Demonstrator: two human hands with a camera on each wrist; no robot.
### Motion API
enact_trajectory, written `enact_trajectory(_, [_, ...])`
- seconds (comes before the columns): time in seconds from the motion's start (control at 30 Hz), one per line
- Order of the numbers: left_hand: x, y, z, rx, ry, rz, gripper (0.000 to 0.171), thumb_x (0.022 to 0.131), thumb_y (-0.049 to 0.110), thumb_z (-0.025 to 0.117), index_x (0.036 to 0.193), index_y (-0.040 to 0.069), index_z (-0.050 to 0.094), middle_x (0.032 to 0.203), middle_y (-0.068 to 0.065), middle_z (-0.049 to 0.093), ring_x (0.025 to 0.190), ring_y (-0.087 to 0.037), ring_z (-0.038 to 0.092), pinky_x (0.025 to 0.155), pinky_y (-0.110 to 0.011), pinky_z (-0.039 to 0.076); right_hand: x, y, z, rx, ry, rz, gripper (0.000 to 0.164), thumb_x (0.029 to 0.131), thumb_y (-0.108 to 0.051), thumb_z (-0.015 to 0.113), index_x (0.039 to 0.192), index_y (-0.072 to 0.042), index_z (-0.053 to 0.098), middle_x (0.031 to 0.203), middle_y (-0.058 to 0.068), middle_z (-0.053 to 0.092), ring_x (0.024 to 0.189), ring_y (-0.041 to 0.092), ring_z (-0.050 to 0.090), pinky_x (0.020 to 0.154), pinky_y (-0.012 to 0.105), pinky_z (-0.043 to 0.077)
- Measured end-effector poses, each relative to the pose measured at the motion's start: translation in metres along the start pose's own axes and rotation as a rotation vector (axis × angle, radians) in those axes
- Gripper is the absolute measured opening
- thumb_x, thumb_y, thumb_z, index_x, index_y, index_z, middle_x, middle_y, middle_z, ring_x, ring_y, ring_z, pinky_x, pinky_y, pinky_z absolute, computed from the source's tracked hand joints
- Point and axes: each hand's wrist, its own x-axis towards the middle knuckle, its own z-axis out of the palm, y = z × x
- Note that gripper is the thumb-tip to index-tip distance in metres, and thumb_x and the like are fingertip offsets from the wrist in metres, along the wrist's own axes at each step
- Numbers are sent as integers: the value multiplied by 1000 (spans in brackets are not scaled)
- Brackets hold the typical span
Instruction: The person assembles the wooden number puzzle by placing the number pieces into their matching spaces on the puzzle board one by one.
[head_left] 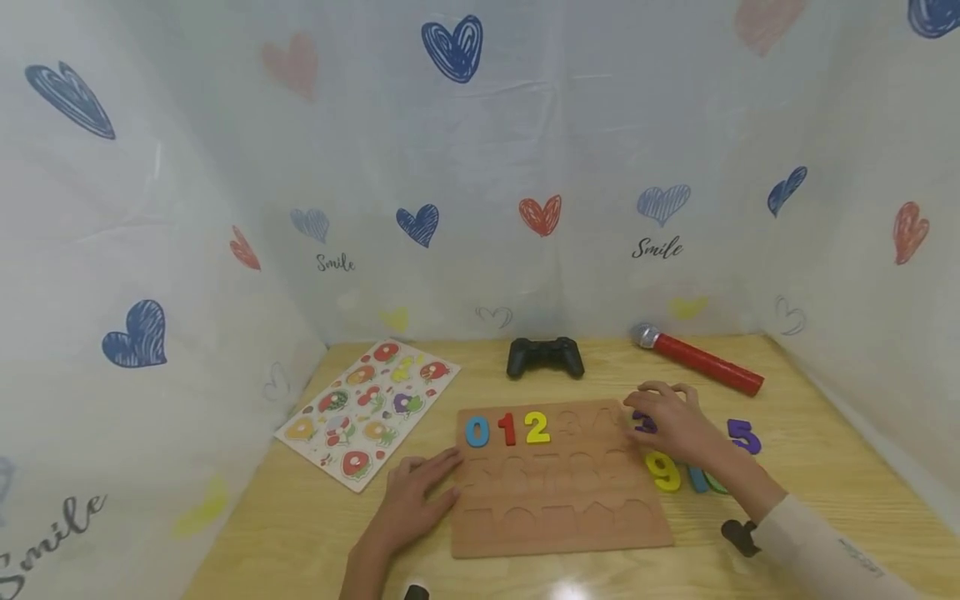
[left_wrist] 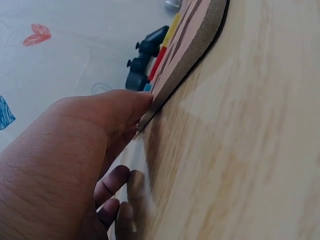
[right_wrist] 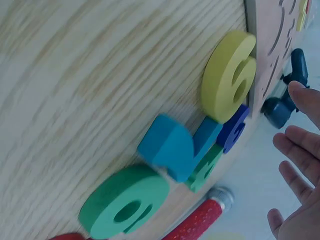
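Three numbers, a blue 0 [head_left: 469,432], a red 1 [head_left: 509,430] and a yellow 2 [head_left: 537,439], sit in the top row of the brown board [head_left: 555,497] on the table [head_left: 255,533]. My left grip [head_left: 412,504] is spread loosely, touching the board's left edge. My right grip [head_left: 675,421] is spread too and pinches nothing, its fingers above a dark purple number [right_wrist: 226,136] lying just beside the board's right edge. Near that lie a yellow number [right_wrist: 217,85], a blue number [right_wrist: 167,142] and, farther right, a purple 5 [head_left: 742,433]. Behind the board I have a black controller [head_left: 545,357] and, to its right, a red microphone [head_left: 701,360]; a fruit picture sheet [head_left: 367,425] lies left.
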Motion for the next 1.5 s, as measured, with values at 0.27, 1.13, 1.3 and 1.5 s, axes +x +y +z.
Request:
enact_trajectory(0.27, [-1, -2, 2, 11, -6, 5, 47, 95, 42, 66, 140, 28, 61, 149, 11, 51, 116, -20, 43, 93, -49, 31, -9, 16, -2, -15, -30, 30, 45, 79, -29, 86, 116, -9, 71, 116, 8, 69, 125, 40, 45, 94, 71, 23])
enact_trajectory(1.13, [5, 5, -5, 4, -51, -18, 48, 97, 42, 63, 142, 25, 59, 150, 9, 49, 120, -25, 42, 95, -51, 29, -10, 31, 2, 41, -115, 82, 48, 81, -30, 84, 121, -9, 69, 119, 13, 68, 126, 44, 42, 93, 72, 21])
enact_trajectory(1.3, [7, 5, -5, -8, -50, -19, 48, 96, 42, 64, 141, 26, 60, 151, 10, 49, 120, -23, 41, 95, -51, 29, -9, 32, 0, 53, -125, 75, 45, 83, -27, 82, 121, -8, 69, 120, 13, 68, 128, 45, 40, 93, 72, 20])
enact_trajectory(1.5, [5, 3, -3, -6, -42, -12, 47, 96, 41, 64, 140, 24, 61, 150, 9, 50, 119, -24, 42, 95, -52, 29, -11, 31, 3, 79, -109, 52, 41, 83, -25, 82, 118, -6, 71, 118, 14, 68, 126, 44, 41, 93, 73, 19])
